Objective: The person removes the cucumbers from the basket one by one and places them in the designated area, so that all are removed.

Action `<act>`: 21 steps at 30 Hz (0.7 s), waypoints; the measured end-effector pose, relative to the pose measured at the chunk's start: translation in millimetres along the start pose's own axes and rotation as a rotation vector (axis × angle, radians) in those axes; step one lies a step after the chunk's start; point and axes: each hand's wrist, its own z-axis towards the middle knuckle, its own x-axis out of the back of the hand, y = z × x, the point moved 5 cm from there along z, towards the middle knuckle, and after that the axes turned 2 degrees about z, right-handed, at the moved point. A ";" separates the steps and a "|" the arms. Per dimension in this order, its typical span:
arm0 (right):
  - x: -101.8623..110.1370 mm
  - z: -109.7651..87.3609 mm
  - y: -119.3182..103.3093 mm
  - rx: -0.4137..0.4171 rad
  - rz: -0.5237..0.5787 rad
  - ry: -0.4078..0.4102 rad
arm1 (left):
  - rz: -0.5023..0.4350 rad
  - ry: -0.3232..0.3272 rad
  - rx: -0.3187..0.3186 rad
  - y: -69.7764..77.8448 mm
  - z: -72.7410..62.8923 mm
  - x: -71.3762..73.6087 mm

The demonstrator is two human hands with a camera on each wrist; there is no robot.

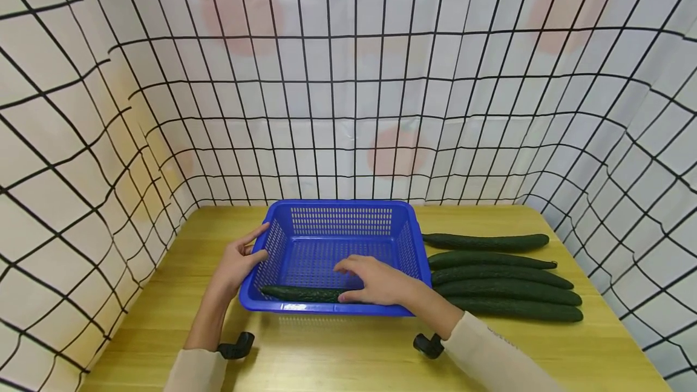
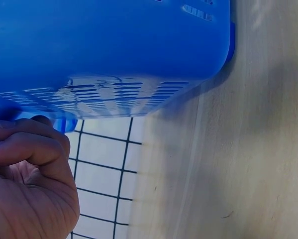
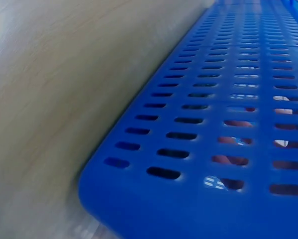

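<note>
A blue plastic basket (image 1: pixel 340 203) with slotted walls stands on the table. My left hand (image 1: pixel 243 262) holds its left rim, thumb over the edge and index finger stretched along the rim. In the left wrist view the curled fingers (image 2: pixel 32 144) are at the rim beside the basket wall (image 2: pixel 109 45). One dark green cucumber (image 1: pixel 302 294) lies inside along the near wall. Over its right part is my right hand (image 1: pixel 381 283), thumb by the cucumber and fingers spread apart from it. The right wrist view shows the basket's slotted outer wall (image 3: pixel 188 144), with skin-coloured patches behind the slots.
Several cucumbers (image 1: pixel 506 288) lie side by side on the wooden table (image 1: pixel 348 359), right of the basket. One more cucumber (image 1: pixel 487 242) lies behind them. White walls with a black wire grid (image 1: pixel 354 101) enclose the back and both sides.
</note>
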 end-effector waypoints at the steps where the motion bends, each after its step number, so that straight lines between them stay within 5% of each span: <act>1: -1.2 0.7 0.8 0.000 -0.015 -0.005 | -0.001 0.002 0.000 -0.3 0.0 -0.2; 21: -13.0 6.5 -0.9 -0.028 -0.200 -0.173 | -0.022 -0.014 -0.035 0.9 0.3 -1.3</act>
